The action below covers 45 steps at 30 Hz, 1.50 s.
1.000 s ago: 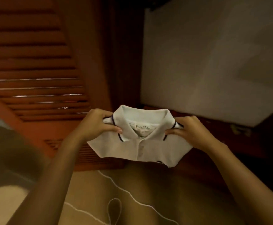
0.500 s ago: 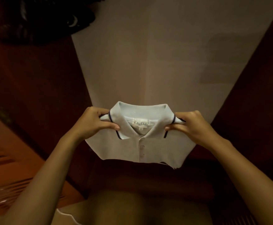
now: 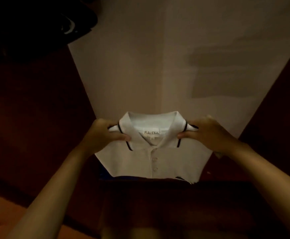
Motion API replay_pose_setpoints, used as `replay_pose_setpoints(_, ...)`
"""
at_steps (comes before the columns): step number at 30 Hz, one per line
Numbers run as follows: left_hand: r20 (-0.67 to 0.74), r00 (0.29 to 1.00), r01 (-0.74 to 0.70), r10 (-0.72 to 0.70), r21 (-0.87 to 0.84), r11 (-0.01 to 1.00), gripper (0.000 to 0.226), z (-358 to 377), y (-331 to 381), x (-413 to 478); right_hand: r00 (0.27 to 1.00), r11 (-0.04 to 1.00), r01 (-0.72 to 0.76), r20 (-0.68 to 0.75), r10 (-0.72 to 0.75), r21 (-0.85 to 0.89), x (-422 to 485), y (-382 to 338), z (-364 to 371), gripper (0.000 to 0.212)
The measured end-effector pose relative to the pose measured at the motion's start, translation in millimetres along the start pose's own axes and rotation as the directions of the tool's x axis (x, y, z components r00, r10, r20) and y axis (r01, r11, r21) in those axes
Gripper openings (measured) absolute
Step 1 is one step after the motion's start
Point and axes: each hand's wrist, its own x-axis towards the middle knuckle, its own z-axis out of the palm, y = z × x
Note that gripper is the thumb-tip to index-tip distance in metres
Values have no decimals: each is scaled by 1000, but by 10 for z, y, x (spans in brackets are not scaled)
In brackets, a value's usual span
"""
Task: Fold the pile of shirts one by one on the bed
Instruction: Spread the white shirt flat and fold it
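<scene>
Holding polo shirt (image 3: 151,161) unchanged, left hand (image 3: 102,135), right hand (image 3: 208,133), fingers (image 3: 121,137) clamped on shoulders

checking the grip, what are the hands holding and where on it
A folded white polo shirt, held up by its shoulders: left hand and right hand pinch either side of the collar.

folded white polo shirt (image 3: 158,159), dark-trimmed collar up, held in the air

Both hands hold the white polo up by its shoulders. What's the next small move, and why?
Probably lower the polo shirt flat, collar facing up. The left hand and right hand pinch it beside the collar, and it already looks folded, hanging in the air.
</scene>
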Motion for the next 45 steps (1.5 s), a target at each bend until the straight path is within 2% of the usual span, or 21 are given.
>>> replay_pose_setpoints(2,6,1000,21,-21,-69,997,25,-63,-357,222,1000,1000,20,-4,-20,-1,240,69,324,66)
replay_pose_setpoints(5,2,998,55,-55,-145,988,26,-109,-892,528,998,994,-59,-2,60,88,571,183,827,47)
replay_pose_setpoints(7,-16,998,59,-61,-118,991,22,-128,-1240,738,995,990,-95,-3,96,108,769,272,1167,42)
replay_pose_setpoints(10,-42,997,58,-62,-98,993,25,-120,-1682,1058,997,995,-25,-74,32,94,1062,423,1602,42)
replay_pose_setpoints(15,-61,991,108,-117,-127,986,27,18,-2325,1609,996,993,-30,-74,39,113,1642,771,2184,20)
replay_pose_setpoints(17,-59,989,127,-135,-120,985,27,116,-2629,1833,995,991,-41,-85,52,127,1826,992,2468,50)
replay_pose_setpoints(18,-59,989,128,-135,-106,986,26,168,-2793,1928,995,990,-40,-87,52,136,1903,1094,2611,59)
replay_pose_setpoints(22,-29,983,178,-179,-42,983,23,356,-3499,2155,998,980,-40,-48,50,195,2105,1458,3225,79)
replay_pose_setpoints(27,67,970,236,-235,-8,972,42,402,-4082,2110,997,970,-68,45,59,233,2173,1685,3891,74)
replay_pose_setpoints(30,113,945,314,-308,-41,948,41,343,-4367,2069,972,929,-210,164,166,304,2225,1718,4159,44)
replay_pose_setpoints(32,186,927,333,-325,-14,943,39,391,-4624,2154,954,922,-260,223,200,287,2327,1773,4394,23)
replay_pose_setpoints(34,229,907,353,-353,42,935,37,550,-4956,2311,936,925,-296,263,232,239,2453,1939,4757,19)
replay_pose_setpoints(36,250,882,402,-399,39,915,46,802,-5451,2495,910,913,-355,298,289,199,2553,2208,5253,15)
replay_pose_setpoints(37,280,869,420,-408,18,907,55,949,-5709,2583,902,913,-369,303,308,172,2579,2349,5521,17)
replay_pose_setpoints(40,330,839,449,-433,30,893,74,1378,-6414,2728,894,917,-375,313,320,133,2622,2670,6230,46)
replay_pose_setpoints(45,307,861,415,-405,34,909,73,1673,-6938,2937,874,838,-482,210,438,256,2782,3012,6730,43)
